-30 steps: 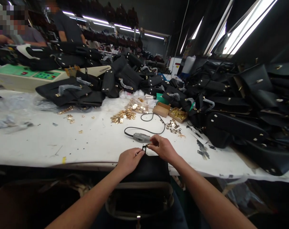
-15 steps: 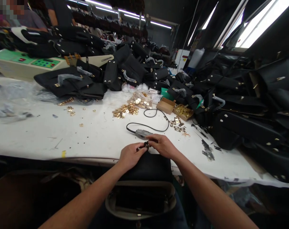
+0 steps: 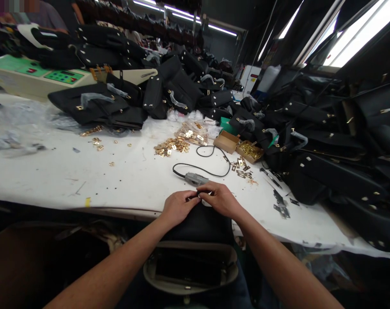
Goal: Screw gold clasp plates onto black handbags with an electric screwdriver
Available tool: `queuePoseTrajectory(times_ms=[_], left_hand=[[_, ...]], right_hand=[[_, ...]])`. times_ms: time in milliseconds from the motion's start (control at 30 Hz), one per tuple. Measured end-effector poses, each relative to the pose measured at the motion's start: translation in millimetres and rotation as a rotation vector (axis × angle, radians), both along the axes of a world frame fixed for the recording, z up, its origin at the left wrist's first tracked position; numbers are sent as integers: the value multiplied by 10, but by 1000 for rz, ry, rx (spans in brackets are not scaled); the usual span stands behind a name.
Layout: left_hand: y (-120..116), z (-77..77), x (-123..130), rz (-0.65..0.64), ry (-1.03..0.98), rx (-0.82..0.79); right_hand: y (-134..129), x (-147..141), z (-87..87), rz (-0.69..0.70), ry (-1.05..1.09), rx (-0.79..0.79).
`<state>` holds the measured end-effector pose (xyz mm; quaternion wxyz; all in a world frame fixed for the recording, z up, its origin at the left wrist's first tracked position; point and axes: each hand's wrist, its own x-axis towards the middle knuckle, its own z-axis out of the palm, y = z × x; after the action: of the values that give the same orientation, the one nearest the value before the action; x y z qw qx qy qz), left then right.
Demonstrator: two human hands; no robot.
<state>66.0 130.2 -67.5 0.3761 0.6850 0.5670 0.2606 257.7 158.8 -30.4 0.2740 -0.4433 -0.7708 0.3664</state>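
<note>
A black handbag [image 3: 199,225] lies open toward me at the table's front edge, its flap laid up over the edge and its pale-rimmed mouth [image 3: 146,274] below. My left hand [image 3: 178,207] is closed on the far end of the flap, thumb and fingers pinched together. From the other side my right hand [image 3: 219,199] pinches the same spot, fingertips almost touching the left thumb. A small dark part between the fingertips is mostly hidden. Just beyond the hands lies a grey handheld tool [image 3: 196,179] with a black cord [image 3: 229,169].
Gold metal fittings [image 3: 171,146] lie heaped mid-table. Dark-centred plates [image 3: 242,167] lie near a cardboard box [image 3: 250,151] of small gold pieces. Black bags [image 3: 336,176] pile up at right and back. A green-topped machine [image 3: 43,79] stands at left. People are at the far left.
My fingertips have closed in over the small dark part with metal, which showed between them before. The right thumb now sits closer to the left. The view has shifted slightly.
</note>
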Motion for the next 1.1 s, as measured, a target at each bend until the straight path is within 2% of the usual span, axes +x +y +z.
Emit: queuePoseTrajectory(times_ms=[200, 400, 700, 900, 1100], left_hand=[[-11, 44, -12, -19, -54, 6], [-27, 133, 59, 16, -23, 89], [-15, 123, 102, 6, -110, 86], [11, 167, 174, 19, -153, 68], [52, 82, 184, 43, -201, 33]], right_hand=[[-65, -25, -154, -158, 108, -36], [-129, 14, -178, -247, 212, -132], [-127, 46, -238, -197, 209, -45], [-144, 49, -259, -219, 185, -19], [-132, 46, -258, -218, 170, -49]])
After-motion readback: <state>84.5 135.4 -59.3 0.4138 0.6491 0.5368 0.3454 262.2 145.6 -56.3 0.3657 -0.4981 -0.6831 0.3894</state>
